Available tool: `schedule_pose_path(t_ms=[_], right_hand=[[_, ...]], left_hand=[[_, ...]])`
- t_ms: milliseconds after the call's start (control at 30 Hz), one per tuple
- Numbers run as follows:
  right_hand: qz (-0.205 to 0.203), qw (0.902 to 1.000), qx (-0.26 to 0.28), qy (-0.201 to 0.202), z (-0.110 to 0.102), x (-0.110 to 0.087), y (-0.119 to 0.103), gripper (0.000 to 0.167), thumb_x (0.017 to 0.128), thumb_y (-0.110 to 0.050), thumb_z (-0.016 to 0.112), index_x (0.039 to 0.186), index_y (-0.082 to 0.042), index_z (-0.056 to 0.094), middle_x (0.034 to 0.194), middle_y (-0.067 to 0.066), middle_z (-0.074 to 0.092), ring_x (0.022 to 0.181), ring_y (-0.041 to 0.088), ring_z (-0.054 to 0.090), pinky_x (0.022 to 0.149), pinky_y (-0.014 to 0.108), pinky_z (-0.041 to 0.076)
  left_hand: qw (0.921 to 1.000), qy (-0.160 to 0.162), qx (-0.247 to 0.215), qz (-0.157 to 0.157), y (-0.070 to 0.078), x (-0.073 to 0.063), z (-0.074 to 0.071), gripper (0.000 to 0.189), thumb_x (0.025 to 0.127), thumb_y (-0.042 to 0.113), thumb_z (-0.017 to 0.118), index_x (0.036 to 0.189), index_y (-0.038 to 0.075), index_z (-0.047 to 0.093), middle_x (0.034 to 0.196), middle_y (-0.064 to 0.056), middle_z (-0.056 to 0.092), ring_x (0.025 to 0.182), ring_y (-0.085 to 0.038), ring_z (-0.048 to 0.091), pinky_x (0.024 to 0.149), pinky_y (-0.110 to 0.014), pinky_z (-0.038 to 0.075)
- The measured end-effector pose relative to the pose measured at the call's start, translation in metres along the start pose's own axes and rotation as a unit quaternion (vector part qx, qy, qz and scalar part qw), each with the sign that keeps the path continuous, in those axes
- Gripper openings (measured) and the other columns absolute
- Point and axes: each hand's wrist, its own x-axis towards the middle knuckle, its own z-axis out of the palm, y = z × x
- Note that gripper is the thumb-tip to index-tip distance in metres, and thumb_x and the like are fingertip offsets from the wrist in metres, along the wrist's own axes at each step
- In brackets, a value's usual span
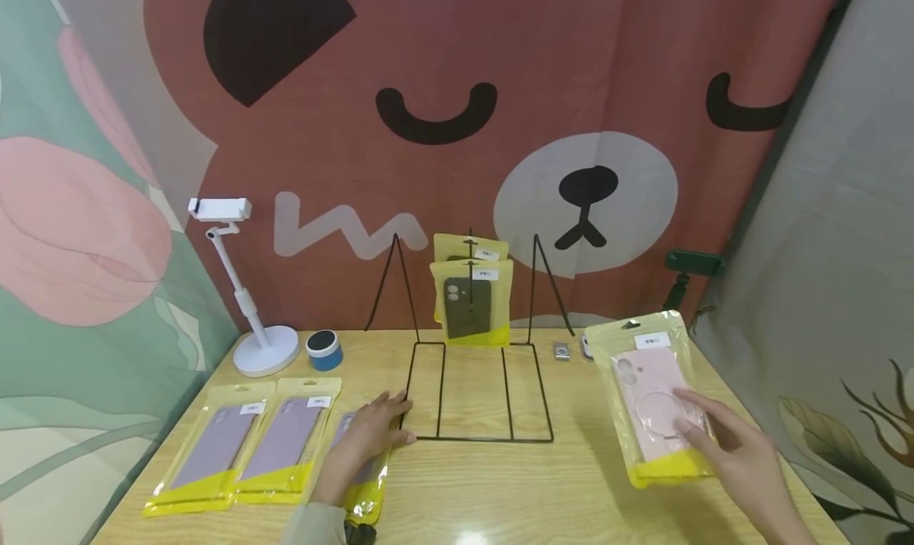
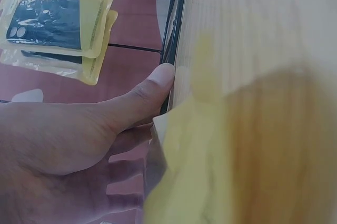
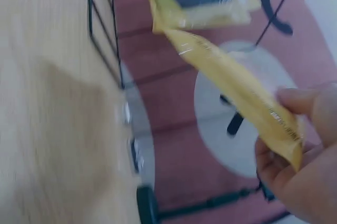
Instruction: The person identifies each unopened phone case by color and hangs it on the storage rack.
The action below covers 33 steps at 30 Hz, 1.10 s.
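The right hand [image 1: 743,458] is pinching a pink-case pouch [image 1: 646,398]; the left hand [image 1: 367,434] is touching a wire rack [image 1: 464,439] where 2 pouches [image 1: 457,315] are hanging.

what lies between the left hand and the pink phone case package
In the head view, the black wire rack, then bare tabletop, lie between the left hand and the pink phone case package.

I get soft, even light, glare on the table [image 1: 493,489] in front of the rack [image 1: 485,440], shadow right of it, and a blurred right-wrist view.
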Motion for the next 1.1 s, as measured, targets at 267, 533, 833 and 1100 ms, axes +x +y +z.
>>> schedule_pose_path(t_ms=[267,533,833,1100], right_hand=[[0.013,0.9925,0.114,0.040,0.018,-0.015,-0.044,0.043,0.085,0.010,0.065,0.128,0.005,0.058,0.128,-0.010,0.061,0.120,-0.004,0.050,0.096,0.006,0.037],[-0.031,0.9812,0.188,0.030,0.036,-0.021,-0.059,0.041,0.079,0.023,0.062,0.120,0.015,0.057,0.121,-0.004,0.064,0.119,0.007,0.053,0.104,0.013,0.033],[-0.073,0.9615,0.263,0.026,0.051,-0.029,-0.061,0.042,0.075,0.028,0.060,0.116,0.019,0.056,0.113,0.008,0.065,0.111,0.014,0.055,0.107,0.018,0.034],[-0.053,0.9750,0.214,0.027,0.058,-0.042,-0.069,0.039,0.076,0.026,0.063,0.113,0.014,0.062,0.109,0.006,0.065,0.100,0.011,0.056,0.101,0.013,0.038]], left_hand=[[1.0000,0.002,-0.004,-0.004,-0.001,-0.001,-0.002,0.061,0.082,0.033,0.074,0.134,0.005,0.057,0.146,-0.015,0.045,0.136,-0.043,0.033,0.107,-0.062,0.028],[1.0000,0.005,-0.002,0.005,-0.002,-0.001,-0.002,0.060,0.082,0.033,0.074,0.133,0.004,0.058,0.145,-0.016,0.046,0.135,-0.044,0.034,0.105,-0.063,0.029],[1.0000,0.003,-0.003,0.006,-0.001,-0.001,-0.002,0.060,0.082,0.033,0.074,0.133,0.004,0.057,0.145,-0.017,0.046,0.135,-0.045,0.034,0.105,-0.063,0.029],[1.0000,-0.003,-0.009,0.000,-0.001,0.001,-0.002,0.061,0.082,0.033,0.074,0.133,0.004,0.057,0.146,-0.016,0.045,0.136,-0.045,0.032,0.107,-0.063,0.027]])
